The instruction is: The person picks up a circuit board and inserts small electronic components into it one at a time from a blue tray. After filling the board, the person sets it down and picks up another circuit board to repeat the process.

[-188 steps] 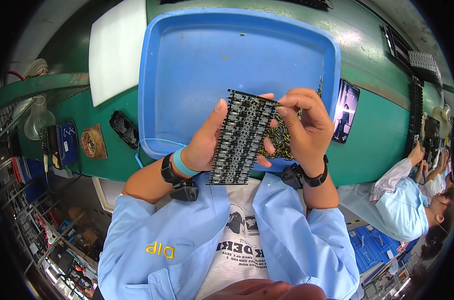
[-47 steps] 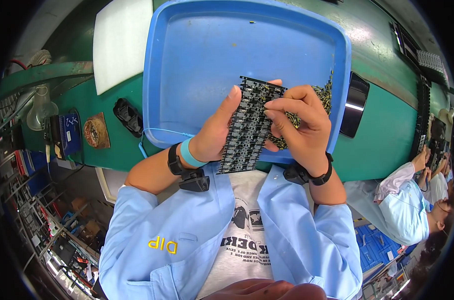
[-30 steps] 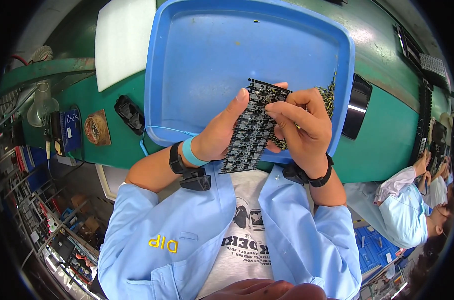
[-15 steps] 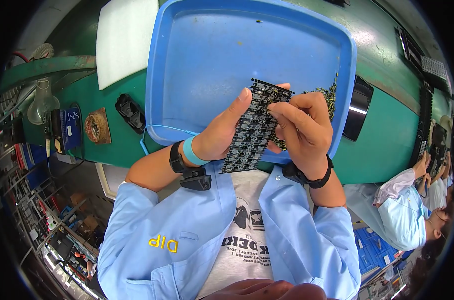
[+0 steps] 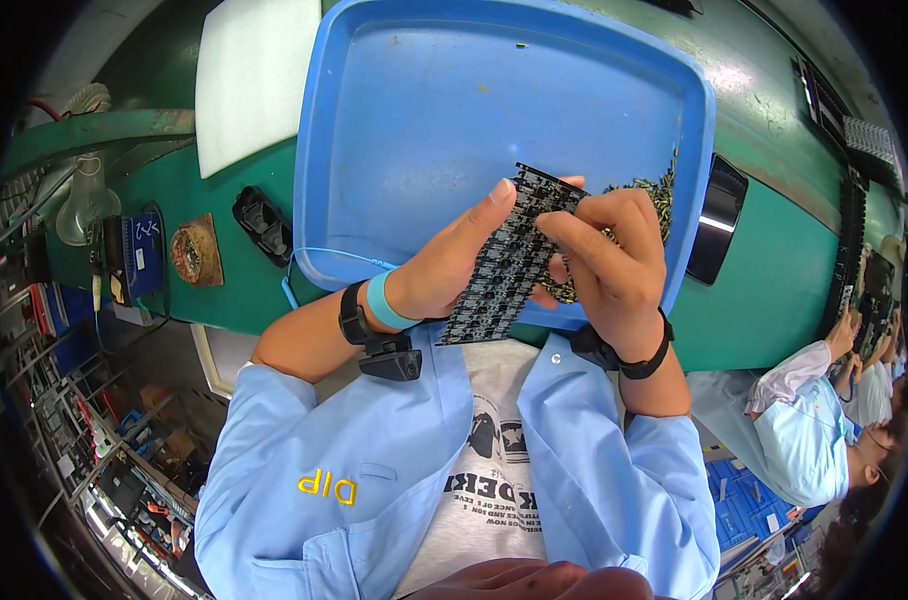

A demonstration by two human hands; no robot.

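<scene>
A long black circuit board panel [image 5: 504, 262] is tilted over the near side of a blue plastic tray [image 5: 414, 110]. My left hand [image 5: 446, 252] grips it, with the thumb along its left edge and fingertips showing past the right edge. Against the panel's upper right part, my right hand [image 5: 619, 250] has its thumb and index finger pinched together. Whatever sits between those fingertips is too small to make out. Many small yellow-and-black parts [image 5: 660, 200] lie heaped in the tray's right side, partly behind my right hand. One small piece [image 5: 521, 45] lies near the far wall.
Left of the tray are a white foam sheet [image 5: 254, 85], black glasses [image 5: 262, 225], a round tin [image 5: 195, 250] and a blue box [image 5: 141, 255] beside a soldering iron. A black phone [image 5: 716, 218] lies to the right. A blue cord [image 5: 339, 256] runs from my left wrist. Another person [image 5: 804, 420] works at far right.
The panel's upper end has shifted slightly right and toward me, its tilt changing. My right fingertips remain against its upper part.
</scene>
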